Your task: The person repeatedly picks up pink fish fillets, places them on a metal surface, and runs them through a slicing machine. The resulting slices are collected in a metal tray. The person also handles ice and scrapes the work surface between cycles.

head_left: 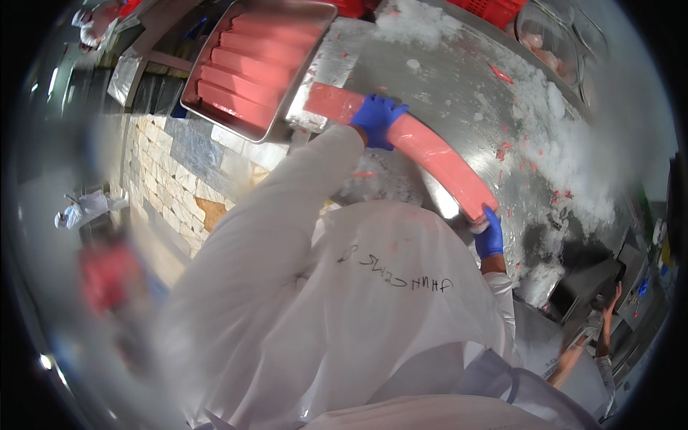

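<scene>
A long pink slab point(444, 166), smooth and shiny, stretches across the near side of a steel table point(430, 79). It looks bent by the lens. My left hand point(378, 120) in a blue glove grips it from above toward its left part, fingers over the top. At the slab's right end, my right hand point(490, 235), also gloved in blue, holds the tip with the thumb on top; its other fingers are mostly hidden. Several similar pink slabs lie side by side in a metal tray point(223, 122) at the upper left, close to the slab's left end.
Crushed ice point(555, 136) with pink scraps is heaped along the table's far right side. More ice point(416, 23) lies at the back. A red crate point(484, 10) and a clear bag point(546, 39) stand beyond. Another person's arms point(584, 344) show at lower right.
</scene>
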The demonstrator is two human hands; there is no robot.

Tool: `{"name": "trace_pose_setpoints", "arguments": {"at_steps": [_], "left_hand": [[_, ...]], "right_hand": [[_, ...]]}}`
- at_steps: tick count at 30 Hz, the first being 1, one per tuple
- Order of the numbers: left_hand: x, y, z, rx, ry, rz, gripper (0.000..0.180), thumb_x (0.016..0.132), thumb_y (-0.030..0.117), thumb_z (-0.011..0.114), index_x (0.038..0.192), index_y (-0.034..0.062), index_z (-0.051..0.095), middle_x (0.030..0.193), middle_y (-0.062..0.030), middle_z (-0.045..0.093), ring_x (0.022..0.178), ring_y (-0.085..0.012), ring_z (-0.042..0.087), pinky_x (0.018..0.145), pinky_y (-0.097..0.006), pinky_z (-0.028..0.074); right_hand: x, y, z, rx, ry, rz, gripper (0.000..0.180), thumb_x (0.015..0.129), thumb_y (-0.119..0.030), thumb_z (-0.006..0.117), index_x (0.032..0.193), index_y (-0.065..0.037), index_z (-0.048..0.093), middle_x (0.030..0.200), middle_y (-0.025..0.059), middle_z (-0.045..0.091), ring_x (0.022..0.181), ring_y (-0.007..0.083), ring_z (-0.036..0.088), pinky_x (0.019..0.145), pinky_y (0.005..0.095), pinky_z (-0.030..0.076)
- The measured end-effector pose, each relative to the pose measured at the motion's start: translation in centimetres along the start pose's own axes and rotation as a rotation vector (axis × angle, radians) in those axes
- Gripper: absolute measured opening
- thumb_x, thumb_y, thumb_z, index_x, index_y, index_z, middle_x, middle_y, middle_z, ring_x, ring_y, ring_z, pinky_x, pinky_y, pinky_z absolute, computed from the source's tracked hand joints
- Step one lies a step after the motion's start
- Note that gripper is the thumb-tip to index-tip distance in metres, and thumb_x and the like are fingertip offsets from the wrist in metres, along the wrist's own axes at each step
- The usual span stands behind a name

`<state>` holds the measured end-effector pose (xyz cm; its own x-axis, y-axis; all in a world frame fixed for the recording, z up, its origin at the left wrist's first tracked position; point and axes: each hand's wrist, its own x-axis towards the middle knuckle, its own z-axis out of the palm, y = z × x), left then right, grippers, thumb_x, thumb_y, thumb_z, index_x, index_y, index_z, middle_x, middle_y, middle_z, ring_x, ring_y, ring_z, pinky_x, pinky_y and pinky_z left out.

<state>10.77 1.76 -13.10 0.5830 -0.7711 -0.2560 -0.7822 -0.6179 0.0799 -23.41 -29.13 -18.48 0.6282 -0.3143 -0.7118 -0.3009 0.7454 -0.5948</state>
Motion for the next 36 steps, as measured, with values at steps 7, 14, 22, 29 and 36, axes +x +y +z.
{"name": "trace_pose_setpoints", "arguments": {"at_steps": [7,14,22,29,36], "left_hand": [[-2.1,-1.2,1.8,0.131,-0.037,-0.009,0.109,0.061,0.049,0.091,0.154,0.0143,0.046,0.14,-0.0161,0.059,0.135,-0.0378,0.051,0.123,-0.058,0.025],[-9.1,3.3,-2.2,-0.253,0.371,0.085,0.104,0.067,0.054,0.087,0.155,0.0164,0.048,0.151,-0.0186,0.052,0.144,-0.0408,0.043,0.122,-0.065,0.022],[-15.4,-4.7,-5.1,-0.082,0.658,-0.259,0.049,0.076,0.027,0.08,0.124,0.0297,0.073,0.153,-0.0018,0.057,0.149,-0.0431,0.04,0.12,-0.074,0.019],[-18.1,-14.8,1.3,-0.089,0.305,-0.746,0.047,0.078,0.03,0.082,0.122,0.0451,0.075,0.163,0.0035,0.047,0.155,-0.046,0.03,0.119,-0.078,0.017],[-18.8,-17.7,2.2,-0.049,0.179,-0.783,0.038,0.09,0.026,0.068,0.126,0.0364,0.077,0.161,-0.0023,0.051,0.154,-0.0448,0.031,0.119,-0.071,0.023]], "right_hand": [[-3.5,-2.3,1.8,-0.024,-0.231,0.046,0.046,0.09,-0.022,0.054,0.133,-0.007,0.059,0.12,0.0117,0.066,0.103,0.0272,0.067,0.086,0.0385,0.055],[-1.4,-3.9,15.6,-0.088,-0.44,0.178,0.064,0.08,-0.015,0.06,0.142,-0.005,0.054,0.131,0.0107,0.063,0.122,0.0275,0.062,0.1,0.04,0.053],[-10.4,-2.5,33.9,-0.718,-0.833,-0.036,0.081,0.069,0.005,0.064,0.147,-0.004,0.044,0.125,0.0055,0.061,0.103,0.0149,0.064,0.075,0.0246,0.053],[-15.1,-4.4,31.3,-0.845,-0.809,-0.213,0.06,0.06,-0.003,0.069,0.118,-0.006,0.054,0.109,0.0015,0.054,0.106,0.0135,0.051,0.097,0.0275,0.042],[-18.6,-9.5,23.5,-0.56,-0.19,-0.671,0.053,0.077,-0.009,0.072,0.128,-0.005,0.061,0.122,0.0086,0.061,0.114,0.0215,0.06,0.101,0.0358,0.047]]}}
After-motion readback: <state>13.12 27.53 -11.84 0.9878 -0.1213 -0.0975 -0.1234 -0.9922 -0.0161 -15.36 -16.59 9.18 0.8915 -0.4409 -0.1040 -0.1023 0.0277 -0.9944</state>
